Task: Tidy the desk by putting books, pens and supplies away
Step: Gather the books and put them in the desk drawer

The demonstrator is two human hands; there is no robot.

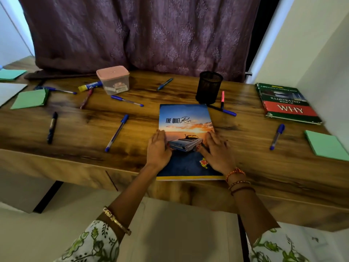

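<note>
A notebook with a sunset and car cover, titled "The Quiet Ride" point(184, 118), lies flat at the middle of the wooden desk point(251, 140), its near end at the front edge. My left hand point(158, 149) rests flat on its left side and my right hand point(217, 150) flat on its right side, fingers straight. Several blue pens lie scattered: one point(117, 132) left of the notebook, one point(277, 136) at the right, one point(127, 100) further back. A black mesh pen cup point(209, 87) stands upright behind the notebook. A green and red book "Illustrated Book of Why" point(287, 103) lies at the far right.
A clear box with a pink lid point(113, 80) stands at the back left, a glue stick point(90, 86) beside it. Green sticky-note pads lie at left point(30, 99), far left point(12, 74) and right point(325, 144). A purple curtain point(141, 33) hangs behind the desk.
</note>
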